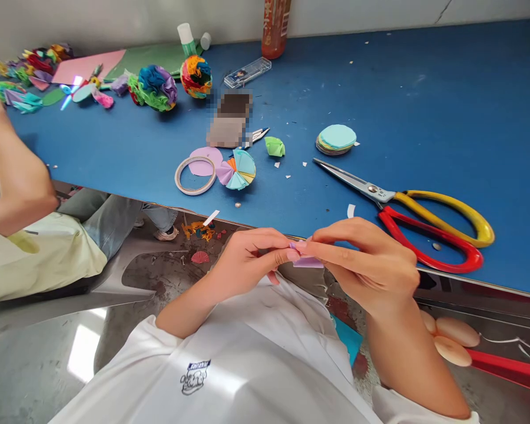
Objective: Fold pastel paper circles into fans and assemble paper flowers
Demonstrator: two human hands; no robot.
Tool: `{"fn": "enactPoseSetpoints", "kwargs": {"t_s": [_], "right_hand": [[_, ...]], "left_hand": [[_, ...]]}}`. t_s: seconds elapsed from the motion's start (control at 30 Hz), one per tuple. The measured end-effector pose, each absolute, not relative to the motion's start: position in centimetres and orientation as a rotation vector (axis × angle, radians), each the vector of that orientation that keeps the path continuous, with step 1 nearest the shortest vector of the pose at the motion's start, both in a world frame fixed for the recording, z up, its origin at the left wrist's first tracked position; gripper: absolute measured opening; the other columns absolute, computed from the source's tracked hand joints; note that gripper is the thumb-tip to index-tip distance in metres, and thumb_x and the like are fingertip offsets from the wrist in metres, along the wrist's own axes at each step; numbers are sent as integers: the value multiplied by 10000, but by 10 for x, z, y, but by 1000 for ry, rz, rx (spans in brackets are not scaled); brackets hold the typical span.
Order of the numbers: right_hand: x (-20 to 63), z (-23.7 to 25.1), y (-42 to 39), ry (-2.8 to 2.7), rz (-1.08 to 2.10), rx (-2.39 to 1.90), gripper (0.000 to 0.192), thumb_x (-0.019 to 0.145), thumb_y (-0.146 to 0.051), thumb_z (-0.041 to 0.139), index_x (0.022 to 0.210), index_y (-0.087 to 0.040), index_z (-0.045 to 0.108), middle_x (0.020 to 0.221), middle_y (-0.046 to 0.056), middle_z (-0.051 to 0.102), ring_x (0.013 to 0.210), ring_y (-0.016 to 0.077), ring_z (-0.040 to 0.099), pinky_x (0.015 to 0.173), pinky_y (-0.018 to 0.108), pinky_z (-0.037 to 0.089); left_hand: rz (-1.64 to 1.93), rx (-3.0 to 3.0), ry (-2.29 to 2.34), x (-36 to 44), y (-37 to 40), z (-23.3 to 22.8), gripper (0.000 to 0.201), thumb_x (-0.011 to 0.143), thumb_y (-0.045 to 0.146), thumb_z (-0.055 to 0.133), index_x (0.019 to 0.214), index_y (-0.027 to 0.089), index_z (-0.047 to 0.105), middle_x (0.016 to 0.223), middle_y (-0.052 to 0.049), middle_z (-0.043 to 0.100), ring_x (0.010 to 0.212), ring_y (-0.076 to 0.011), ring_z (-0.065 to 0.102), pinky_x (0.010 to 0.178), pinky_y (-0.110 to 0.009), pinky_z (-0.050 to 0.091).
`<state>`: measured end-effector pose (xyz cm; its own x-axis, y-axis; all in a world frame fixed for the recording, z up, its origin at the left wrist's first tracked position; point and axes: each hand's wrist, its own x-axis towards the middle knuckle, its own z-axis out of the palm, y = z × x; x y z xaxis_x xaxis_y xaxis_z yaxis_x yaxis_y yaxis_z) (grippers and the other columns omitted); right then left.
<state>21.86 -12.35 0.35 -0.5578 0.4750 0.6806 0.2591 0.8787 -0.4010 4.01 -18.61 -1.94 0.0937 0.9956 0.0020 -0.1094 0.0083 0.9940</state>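
Observation:
Both my hands pinch a small piece of purple paper [308,262] just off the table's front edge. My left hand [251,259] grips its left end between thumb and fingers, and my right hand [366,259] holds it from the right. Part of the paper is hidden by my fingers. Ahead of them on the table lie a pleated paper flower [239,169] in blue, purple and yellow, a roll of tape [177,176], a purple paper disc [206,160] and a folded green paper piece [274,147].
Large scissors [373,189] with red and yellow handles lie at right, blades partly open. Beyond them sits a stack of paper circles [336,136]. Paper balls [155,88], a glue stick [186,39] and a bottle [275,28] stand farther back. A co-worker's arm [20,165] is at left.

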Motion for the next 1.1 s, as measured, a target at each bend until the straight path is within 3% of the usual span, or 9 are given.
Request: {"fn": "enactPoseSetpoints", "kwargs": {"t_s": [0.33, 0.7, 0.9, 1.1], "right_hand": [[216, 6, -127, -2194, -11, -467, 256, 886, -161, 563, 721, -304, 698, 680, -15, 706, 637, 148, 643, 575, 295, 478], [212, 10, -127, -2274, -264, -413, 204, 892, -135, 554, 751, -234, 664, 713, 6, 693, 655, 131, 620, 590, 281, 460], [208, 13, -133, -2270, -236, -440, 184, 879, -113, 581, 740, -214, 647, 680, 3, 690, 632, 135, 620, 582, 289, 456], [213, 9, -134, -2287, -19, -552, 72, 842, -129, 662, 859, -197, 681, 760, 28, 700, 678, 151, 623, 604, 306, 457]], "left_hand": [[1206, 1188, 1098, 40, -189, -11, 182, 812, 327, 687, 856, 174, 775, 831, -38, 696, 543, -54, 589, 441, -144, 573], [1173, 1346, 1122, 34, -193, -6, 123, 837, 239, 660, 860, 204, 776, 807, -22, 669, 645, -70, 592, 499, -139, 583], [1089, 1508, 1209, 31, -196, -4, 152, 868, 250, 621, 876, 189, 760, 798, -21, 659, 616, -67, 554, 506, -157, 560], [1042, 1685, 1289, 33, -197, -4, 176, 899, 206, 570, 898, 174, 743, 811, -36, 669, 687, -90, 593, 565, -180, 530]]}}
